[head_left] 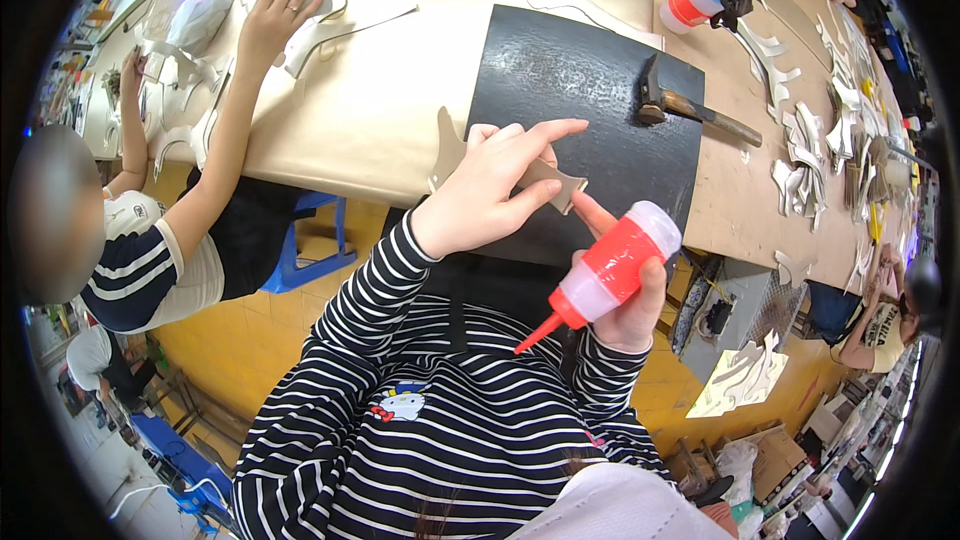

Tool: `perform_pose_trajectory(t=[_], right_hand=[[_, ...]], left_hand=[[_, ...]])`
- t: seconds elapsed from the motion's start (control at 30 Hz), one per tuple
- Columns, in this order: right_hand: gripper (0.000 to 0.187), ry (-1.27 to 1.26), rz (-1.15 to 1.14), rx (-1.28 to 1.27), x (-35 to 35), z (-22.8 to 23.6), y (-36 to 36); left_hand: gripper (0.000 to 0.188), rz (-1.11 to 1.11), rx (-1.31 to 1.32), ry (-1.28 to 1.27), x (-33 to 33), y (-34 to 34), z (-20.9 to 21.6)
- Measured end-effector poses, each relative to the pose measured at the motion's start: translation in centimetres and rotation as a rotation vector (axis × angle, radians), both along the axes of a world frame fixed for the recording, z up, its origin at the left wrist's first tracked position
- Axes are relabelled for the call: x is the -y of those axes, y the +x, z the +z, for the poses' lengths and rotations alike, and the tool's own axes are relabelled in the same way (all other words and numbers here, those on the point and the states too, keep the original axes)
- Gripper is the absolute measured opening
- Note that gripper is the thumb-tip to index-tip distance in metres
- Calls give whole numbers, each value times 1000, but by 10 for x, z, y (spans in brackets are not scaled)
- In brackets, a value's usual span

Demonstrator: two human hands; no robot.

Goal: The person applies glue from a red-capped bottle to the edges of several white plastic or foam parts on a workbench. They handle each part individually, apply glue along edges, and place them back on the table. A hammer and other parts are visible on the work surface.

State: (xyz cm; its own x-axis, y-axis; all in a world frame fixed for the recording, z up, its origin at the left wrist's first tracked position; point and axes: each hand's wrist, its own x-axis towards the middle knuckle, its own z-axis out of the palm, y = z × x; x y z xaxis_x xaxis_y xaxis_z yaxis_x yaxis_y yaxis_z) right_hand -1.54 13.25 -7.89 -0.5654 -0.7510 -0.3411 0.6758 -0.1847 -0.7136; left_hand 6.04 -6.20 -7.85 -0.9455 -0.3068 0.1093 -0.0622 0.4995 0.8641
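Note:
My left hand (490,180) is closed on a beige cut leather piece (568,186), its thumb on top and its index finger stretched out to the right. Another beige part (447,148) shows left of this hand; whether it belongs to the same piece I cannot tell. My right hand (640,315) is wrapped round a squeeze bottle (612,262) with a red band and red nozzle, tilted so the nozzle points down to the left. The right index finger reaches to the piece's edge. Both hands are over the near part of a black mat (560,60).
A wooden-handled hammer (700,115) lies on the mat's right side. Beyond it stands a second red-banded bottle (692,4). Cut pieces (800,155) are heaped at the right. On the left a co-worker's arm (225,120) reaches over the table, near a blue stool (312,258).

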Motion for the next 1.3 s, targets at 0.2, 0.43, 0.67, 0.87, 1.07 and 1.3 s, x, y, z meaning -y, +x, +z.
perform_pose_trajectory(t=[0.2, 0.43, 0.67, 0.87, 1.07, 1.3], right_hand=[[70, -105, -110, 47, 11, -3, 6], [81, -140, -108, 161, 14, 3, 12], [90, 140, -728, -716, 11, 31, 2], [91, 51, -1075, -887, 20, 48, -10], [91, -39, -1069, -899, 29, 50, -7], [89, -374, -905, -864, 25, 41, -7]], left_hand=[[33, 417, -470, -52, -26, 31, -22], [42, 364, -231, 1477, -47, 13, -28], [22, 306, -122, 984, -27, 21, 21], [24, 210, -74, 960, -30, 31, 39], [22, 232, -111, 844, -34, 36, 43], [20, 213, -111, 706, -36, 40, 42]])
